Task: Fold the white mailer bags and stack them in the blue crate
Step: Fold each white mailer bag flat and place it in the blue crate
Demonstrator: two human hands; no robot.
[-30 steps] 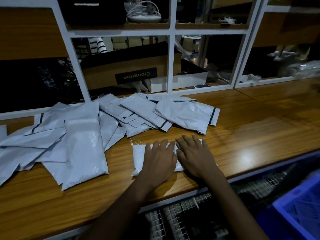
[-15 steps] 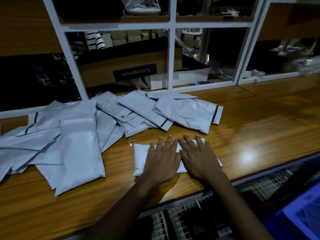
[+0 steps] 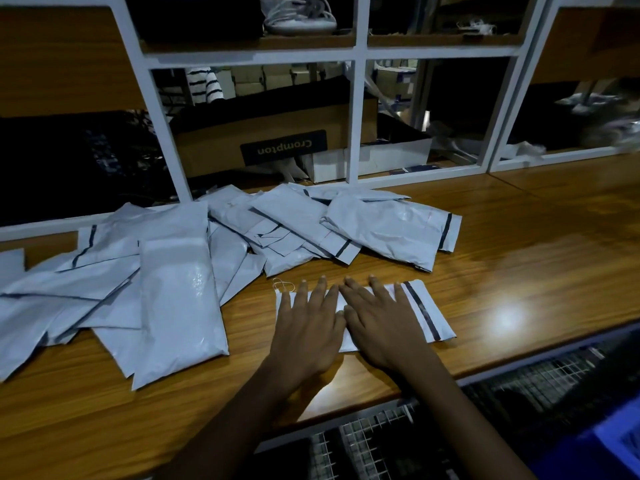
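Your left hand (image 3: pixel 308 327) and right hand (image 3: pixel 381 327) lie side by side, palms down, on one white mailer bag (image 3: pixel 427 315) on the wooden counter (image 3: pixel 519 265). The fingers of both hands are straight and a little apart, pressing flat on the bag and gripping nothing. Your two index fingers almost touch in the middle. The bag lies crosswise in front of you, near the front edge of the counter. Its right end sticks out past your right hand and carries a dark strip (the sealing band, by the look of it). Its left end shows as a narrow white edge beyond your left hand.

A thin rubber band (image 3: pixel 282 285) lies on the wood just beside the bag's far left corner. Behind and to your left sprawls the loose pile of mailer bags (image 3: pixel 173 282), overlapping one another, with the nearest ones close to your fingertips but not touching the bag you press.

The blue crate (image 3: pixel 620 441) sits low at your right, below the counter edge, with only a corner in view. Wire mesh (image 3: pixel 381 441) runs under the counter beside it. At the back, a cardboard box (image 3: pixel 284 147) stands inside the white shelf frame (image 3: pixel 360 109).
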